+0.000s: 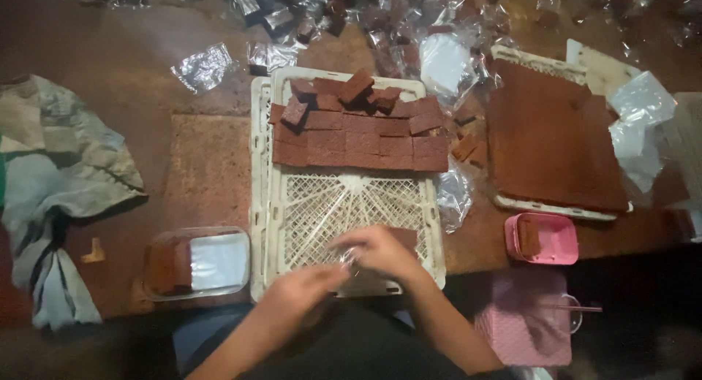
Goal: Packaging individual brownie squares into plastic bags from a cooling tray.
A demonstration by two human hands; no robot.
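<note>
Both my hands meet over the near edge of a white lattice tray. My left hand pinches a clear plastic wrapper. My right hand holds the same wrapper around a brown cake square, which is partly hidden by the fingers. At the far end of the tray lie several cut brown cake squares, some stacked loosely on top.
A large uncut brown cake slab lies on a white tray to the right. A pink box holds one piece. A clear container sits left of the tray. Wrapped pieces and plastic sheets crowd the far side. Cloth lies left.
</note>
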